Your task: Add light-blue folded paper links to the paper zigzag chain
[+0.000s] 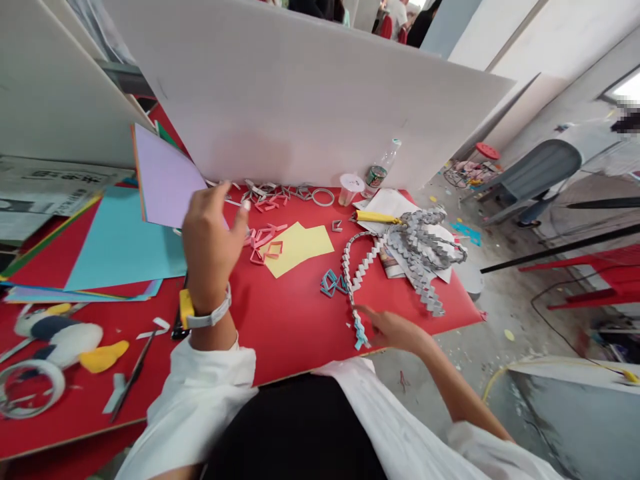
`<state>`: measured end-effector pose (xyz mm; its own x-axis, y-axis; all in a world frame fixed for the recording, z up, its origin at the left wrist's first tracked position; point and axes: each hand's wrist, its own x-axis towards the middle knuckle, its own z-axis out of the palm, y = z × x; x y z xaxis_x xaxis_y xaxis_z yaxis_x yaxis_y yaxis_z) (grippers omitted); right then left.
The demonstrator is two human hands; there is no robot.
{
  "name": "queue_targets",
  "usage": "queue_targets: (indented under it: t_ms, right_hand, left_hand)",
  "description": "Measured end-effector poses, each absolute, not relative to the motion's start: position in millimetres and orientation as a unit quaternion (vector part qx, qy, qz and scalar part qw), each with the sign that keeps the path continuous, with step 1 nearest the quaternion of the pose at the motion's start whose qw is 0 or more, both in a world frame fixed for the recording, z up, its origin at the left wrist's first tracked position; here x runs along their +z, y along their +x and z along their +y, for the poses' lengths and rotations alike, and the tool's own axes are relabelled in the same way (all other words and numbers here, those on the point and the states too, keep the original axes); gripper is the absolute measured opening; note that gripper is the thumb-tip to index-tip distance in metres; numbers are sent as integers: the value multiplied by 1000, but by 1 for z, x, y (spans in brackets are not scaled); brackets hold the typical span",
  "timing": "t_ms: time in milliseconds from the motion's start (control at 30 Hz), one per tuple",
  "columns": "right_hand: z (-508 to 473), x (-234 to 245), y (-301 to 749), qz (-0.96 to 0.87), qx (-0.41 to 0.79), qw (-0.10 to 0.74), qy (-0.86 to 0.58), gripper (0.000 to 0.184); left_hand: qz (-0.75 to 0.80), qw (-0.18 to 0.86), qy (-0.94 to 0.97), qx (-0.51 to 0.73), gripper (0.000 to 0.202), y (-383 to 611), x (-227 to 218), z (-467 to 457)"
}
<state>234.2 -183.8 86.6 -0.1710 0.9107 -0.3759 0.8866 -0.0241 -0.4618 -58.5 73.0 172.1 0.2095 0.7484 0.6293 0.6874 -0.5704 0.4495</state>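
Note:
My left hand [213,240] is raised above the table beside the lilac sheet of paper [167,177]. Its thumb stands apart from the fingers, and nothing shows in its grasp. My right hand [397,330] has its index finger stretched out against the lower end of a folded-paper chain [347,267], close to the table's front edge. That chain is grey and white with a light blue tip [360,335]. Left of it lie folded blue paper links [330,283]. Pink paper links [260,243] lie partly on yellow paper [300,248], near my left hand.
Grey zigzag chains [425,240] are heaped at the right. A lidded cup [350,190] and plastic bottle [383,167] stand by the white board [310,100]. Blue sheets [130,237], scissors [133,377], a tape roll [30,389] and a plush toy [70,337] lie left.

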Motion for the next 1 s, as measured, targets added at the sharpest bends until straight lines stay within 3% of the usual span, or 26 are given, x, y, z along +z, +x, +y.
queue_targets:
  t_ms: [100,267,333,433,667,867,1000]
  right_hand:
    - [-208,72,223,-726,346,33,-593,67]
    - [-183,49,221,-743,344,124,-561,37]
    - [-167,45,220,-738,326,185,-561,24]
    - [-144,42,218,-700,285,304,-580,21]
    - [-68,55,206,-571,334,525,-536,30]
    - [-26,103,190,-545,402,587,-443,47]
    - [-18,134,176,-492,466,619,-397,37]
  left_hand:
    - [406,104,834,359,40,-16,166,53]
    - [277,208,932,109,32,43,114,22]
    - [232,231,943,56,24,51,84,14]
    - [212,251,944,18,34,43,47,14]
    - [287,251,923,52,11,-3,28,39]
    - [327,265,883,209,8,-14,65,50]
    - [345,288,827,338,14,-14,110,52]
